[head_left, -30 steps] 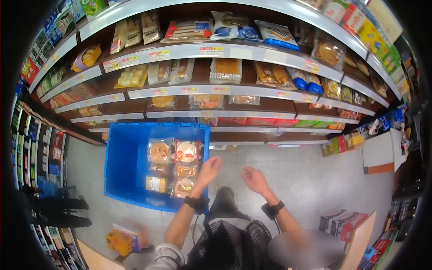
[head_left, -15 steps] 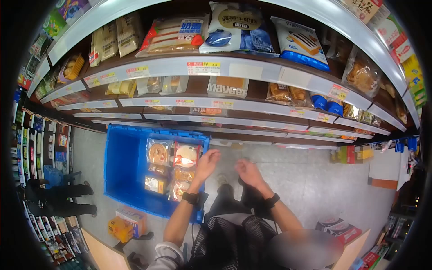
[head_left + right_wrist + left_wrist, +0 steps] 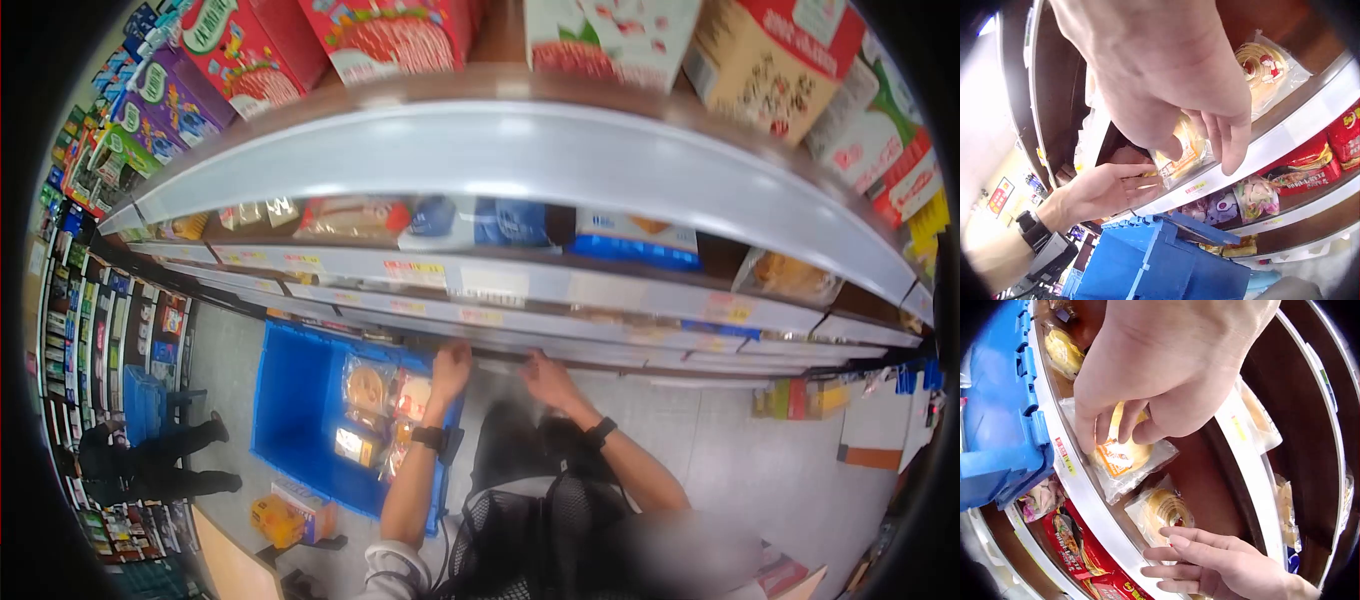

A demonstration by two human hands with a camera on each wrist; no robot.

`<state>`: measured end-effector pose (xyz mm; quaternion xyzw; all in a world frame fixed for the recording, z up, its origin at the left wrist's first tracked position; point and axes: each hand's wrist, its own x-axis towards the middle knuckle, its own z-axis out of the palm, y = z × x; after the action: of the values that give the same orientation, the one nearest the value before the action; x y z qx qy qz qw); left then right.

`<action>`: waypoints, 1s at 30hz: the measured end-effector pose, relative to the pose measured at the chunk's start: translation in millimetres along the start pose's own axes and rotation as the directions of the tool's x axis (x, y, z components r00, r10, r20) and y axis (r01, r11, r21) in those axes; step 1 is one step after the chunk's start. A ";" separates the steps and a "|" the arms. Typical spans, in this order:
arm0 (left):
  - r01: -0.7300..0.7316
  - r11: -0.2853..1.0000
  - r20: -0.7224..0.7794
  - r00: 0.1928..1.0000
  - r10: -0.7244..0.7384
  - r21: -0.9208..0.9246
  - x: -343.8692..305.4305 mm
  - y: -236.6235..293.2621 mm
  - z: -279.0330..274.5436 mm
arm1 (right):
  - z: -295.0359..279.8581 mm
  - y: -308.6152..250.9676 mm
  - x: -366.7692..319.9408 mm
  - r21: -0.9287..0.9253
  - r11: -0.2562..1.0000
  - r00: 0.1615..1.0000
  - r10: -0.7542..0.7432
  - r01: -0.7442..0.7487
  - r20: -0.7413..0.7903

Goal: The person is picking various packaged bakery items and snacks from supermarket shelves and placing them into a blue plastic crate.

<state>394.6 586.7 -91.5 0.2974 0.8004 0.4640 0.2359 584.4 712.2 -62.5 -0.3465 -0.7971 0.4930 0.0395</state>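
A clear bag of round yellow bread with an orange label lies on a brown shelf. My left hand is over it in the left wrist view, its relaxed fingertips near the bag; whether they touch cannot be told. My right hand has its fingers extended close to the bag's other side, holding nothing visible. Beside the bag lies a wrapped coiled pastry. The head view hides both bags.
The blue crate holding several wrapped breads stands at the left. A white shelf edge crosses above the hands. Red packets fill a lower shelf. A person in dark clothes is at far left.
The head view has come closer to the shelves, with the upper edge and boxes now large. Both hands have moved forward to the shelf front, and the crate appears lower.
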 end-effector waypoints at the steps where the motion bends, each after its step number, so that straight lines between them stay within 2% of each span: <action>1: -0.013 1.000 -0.032 0.999 0.014 0.029 -1.1 3.4 -2.1 | 2.0 2.5 2.2 0.001 1.000 1.000 0.015 -0.015 0.027; 4: -0.049 0.978 -0.011 0.999 0.052 0.204 34.1 -9.5 -11.0 | 8.2 -3.1 23.9 0.070 0.996 0.996 -0.054 0.059 -0.066; 5: -0.052 0.977 -0.002 0.999 0.053 0.207 47.0 -23.2 -12.5 | 0.3 -7.1 31.9 0.031 0.999 0.998 0.029 -0.031 0.046; 6: 0.003 0.991 -0.008 1.000 -0.002 0.136 61.7 -41.1 -10.5 | 4.7 -5.7 38.9 0.026 0.999 0.998 0.041 -0.042 0.041; 7: 0.059 0.996 -0.021 0.998 -0.058 0.071 67.9 -48.8 -11.6 | 12.4 -0.5 48.2 -0.012 1.000 0.999 -0.020 0.019 -0.032; 8: 0.056 0.996 -0.026 0.998 -0.055 0.063 74.7 -55.6 -10.5 | 14.7 5.0 60.4 -0.063 0.994 0.990 -0.092 0.085 -0.105; 9: 0.008 1.000 -0.015 1.000 -0.008 0.000 82.7 -60.8 -16.2 | 2.7 -18.6 63.3 -0.014 1.000 1.000 -0.007 0.007 -0.005; 10: -0.036 0.998 0.001 0.999 0.036 -0.055 82.5 -63.2 -18.3 | 4.5 -17.4 64.7 -0.014 1.000 1.000 -0.006 0.006 -0.003; 11: -0.323 0.945 -0.149 0.933 0.328 0.058 85.3 -64.1 -16.2 | 6.7 -17.9 68.8 -0.033 0.998 0.999 -0.050 0.050 -0.013; 12: -0.323 0.945 -0.145 0.934 0.328 0.059 88.9 -69.0 -17.8 | 8.4 -24.4 71.3 -0.053 0.994 0.995 -0.092 0.091 -0.023; 13: -0.294 0.951 -0.128 0.944 0.304 0.090 91.0 -75.2 -18.5 | 6.5 -34.5 72.9 -0.038 0.992 0.990 0.125 -0.123 0.067; 14: -0.265 0.957 -0.113 0.954 0.278 0.118 92.5 -81.4 -18.2 | 7.6 -33.2 79.9 -0.038 0.991 0.989 0.132 -0.130 0.068; 15: -0.196 0.972 -0.031 0.979 0.202 0.131 91.7 -78.1 -22.8 | 13.2 -18.4 88.8 -0.088 0.992 0.988 0.103 -0.093 0.116; 16: -0.188 0.974 -0.022 0.981 0.193 0.128 91.7 -84.5 -24.0 | 21.5 -0.4 96.9 -0.134 0.990 0.983 0.076 -0.054 0.166; 17: -0.148 0.984 0.013 0.989 0.147 0.095 94.7 -92.1 -24.4 | 36.5 23.5 99.1 -0.030 0.998 0.993 0.057 -0.055 0.098; 18: -0.106 0.992 0.051 0.993 0.103 0.063 98.4 -97.9 -25.4 | 40.8 29.3 102.8 -0.029 0.998 0.993 0.066 -0.064 0.098; 19: -0.069 0.953 0.170 0.985 0.018 0.294 101.4 -87.5 -35.4 | 45.3 34.8 104.7 -0.160 0.987 0.998 0.007 0.003 0.063; 20: -0.066 0.954 0.182 0.983 0.012 0.292 104.0 -78.3 -42.2 | 50.0 40.1 105.4 -0.291 0.955 0.998 -0.055 0.064 0.036; 21: -0.104 0.923 0.240 0.971 0.013 0.371 107.0 -79.1 -46.3 | 79.2 78.4 116.8 0.618 0.779 0.993 -0.047 0.106 -0.111; 22: -0.146 0.884 0.298 0.955 0.009 0.443 108.0 -72.1 -49.5 | 79.8 77.9 117.0 0.619 0.780 0.993 -0.032 0.094 -0.110; 23: -0.247 0.701 0.343 0.939 0.004 0.669 108.0 -64.8 -52.2 | 80.1 77.2 117.7 0.537 0.840 0.994 -0.027 0.079 -0.104; 24: -0.247 0.705 0.350 0.937 -0.002 0.664 111.4 -64.9 -50.8 | 78.9 73.3 118.0 0.450 0.891 0.995 -0.023 0.065 -0.097; 26: -0.153 0.852 0.326 0.945 -0.023 0.501 113.7 -71.6 -50.2 | 74.1 60.6 117.9 0.265 0.964 0.997 -0.014 0.034 -0.077; 28: -0.111 0.891 0.315 0.949 -0.037 0.439 112.2 -88.3 -50.9 | 67.1 43.5 115.7 0.070 0.998 0.999 -0.007 0.010 -0.053; 29: -0.054 0.967 0.263 0.965 -0.014 0.250 112.8 -99.4 -50.0 | 63.0 33.6 113.5 -0.030 1.000 0.999 -0.007 0.006 -0.043; 30: -0.008 0.999 0.205 0.979 -0.001 0.047 113.1 -108.5 -49.7 | 62.0 19.3 105.7 -0.030 1.000 0.999 -0.006 0.005 -0.045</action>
<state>253.8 592.7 -176.1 0.3506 0.7820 0.4121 0.3093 489.3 733.0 -139.4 -0.3559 -0.8041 0.4731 0.0535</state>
